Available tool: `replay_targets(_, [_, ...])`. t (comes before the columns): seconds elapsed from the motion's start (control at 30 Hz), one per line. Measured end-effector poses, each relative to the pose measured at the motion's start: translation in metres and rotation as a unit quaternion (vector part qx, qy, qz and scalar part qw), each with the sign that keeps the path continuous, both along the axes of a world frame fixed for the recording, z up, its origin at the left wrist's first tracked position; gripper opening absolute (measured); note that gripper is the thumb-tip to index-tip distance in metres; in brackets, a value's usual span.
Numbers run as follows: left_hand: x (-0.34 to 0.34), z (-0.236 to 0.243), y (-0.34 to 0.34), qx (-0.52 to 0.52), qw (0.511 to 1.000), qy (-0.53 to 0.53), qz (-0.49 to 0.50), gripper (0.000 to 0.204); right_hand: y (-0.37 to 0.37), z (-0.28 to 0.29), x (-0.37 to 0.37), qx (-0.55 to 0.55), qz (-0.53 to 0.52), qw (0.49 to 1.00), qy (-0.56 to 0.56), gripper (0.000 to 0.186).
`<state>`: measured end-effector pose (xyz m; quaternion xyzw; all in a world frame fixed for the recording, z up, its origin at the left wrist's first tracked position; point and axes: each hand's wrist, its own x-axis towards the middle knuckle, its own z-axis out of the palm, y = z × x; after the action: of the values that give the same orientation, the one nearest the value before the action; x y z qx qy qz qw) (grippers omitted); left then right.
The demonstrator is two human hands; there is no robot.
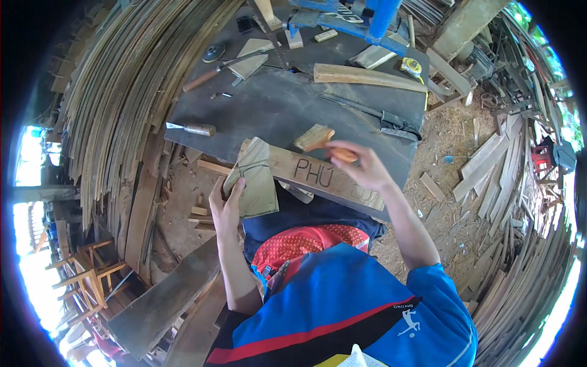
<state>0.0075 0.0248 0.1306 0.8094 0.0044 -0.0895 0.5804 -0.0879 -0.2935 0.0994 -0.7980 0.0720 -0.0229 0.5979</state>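
Note:
My left hand (226,205) grips the edge of a flat piece of wood (257,189) with dark pencil lines on it. That piece rests against the left end of a long board (281,164) with dark lettering along its face, at the table's near edge. In my right hand (367,168) is a flat brush (315,138) with an orange handle, its fingers closed round the handle. The brush is over the lettered board's far edge, bristles pointing away to the left. Whether the bristles touch anything, I cannot tell.
On the dark table (269,110) lie a chisel (192,128), a handsaw (211,78), a wooden bar (370,77) and a tape measure (411,66). A blue clamp frame (373,30) stands at the back. Stacked wood strips (122,79) flank the left; offcuts (489,165) lie right.

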Motion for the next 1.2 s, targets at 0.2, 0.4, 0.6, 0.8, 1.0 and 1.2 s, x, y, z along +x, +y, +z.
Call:
replay_targets(0.2, [0.0,-0.011,0.002,0.01,1.0,0.0,-0.013,0.031,0.008,0.008,-0.006,-0.232,0.1,0.967,-0.044,0.049])
replay_targets(0.4, [-0.002,-0.018,0.002,0.013,0.999,0.025,0.032,0.041,-0.022,0.027,-0.031,-0.308,0.067,0.946,-0.072,0.043])
replay_targets(0.6, [-0.005,-0.023,-0.001,0.036,0.993,0.031,0.112,0.051,-0.135,0.004,-0.022,-0.507,-0.098,0.856,0.004,0.038])
replay_targets(0.8, [0.001,-0.015,0.007,0.005,1.0,0.002,0.013,0.029,-0.169,-0.017,-0.005,-0.398,-0.147,0.889,0.17,0.035])
replay_targets(1.0, [-0.003,-0.004,0.004,-0.006,1.0,0.016,0.015,0.028,-0.178,-0.019,0.015,-0.473,-0.059,0.864,0.16,0.031])
replay_targets(1.2, [-0.004,-0.003,0.002,0.04,0.999,-0.011,0.029,0.035,-0.183,-0.017,0.013,-0.493,-0.01,0.863,0.113,0.026])
